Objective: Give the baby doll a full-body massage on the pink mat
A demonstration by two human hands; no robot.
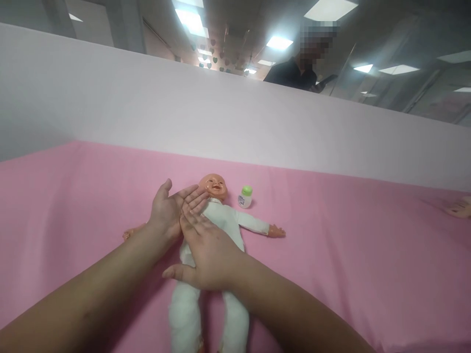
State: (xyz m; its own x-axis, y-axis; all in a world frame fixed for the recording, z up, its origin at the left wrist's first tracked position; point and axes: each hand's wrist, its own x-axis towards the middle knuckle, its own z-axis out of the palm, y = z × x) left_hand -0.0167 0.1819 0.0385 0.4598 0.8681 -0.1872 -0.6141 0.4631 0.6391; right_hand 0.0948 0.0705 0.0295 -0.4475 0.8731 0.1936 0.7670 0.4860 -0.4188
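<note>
Your two hands, left (167, 212) and right (208, 255), lay flat with open grip, grasping nothing, on one white-clothed doll (221, 220) lying face-up on the pink worktop (349, 235), one small green-capped bottle (245, 196) beside its head.

1. The place looks like a training or practice room inside an office-type building, not a home.
2. Overhead, a suspended ceiling carries rows of rectangular recessed light panels (278, 42), the kind found in offices and classrooms.
3. A plain pale partition wall (221, 113) screens off the work station from the rest of the room; a person in dark clothing (294, 73) stands behind it.
4. Small paper heart decorations (215, 60) hang from the ceiling farther back.
5. The tabletop is covered with a smooth pink cloth (349, 235), and on it lies a plastic baby doll in a white suit (217, 220) beside a small white bottle with a green cap (245, 196), which suggests infant-care practice.
</note>
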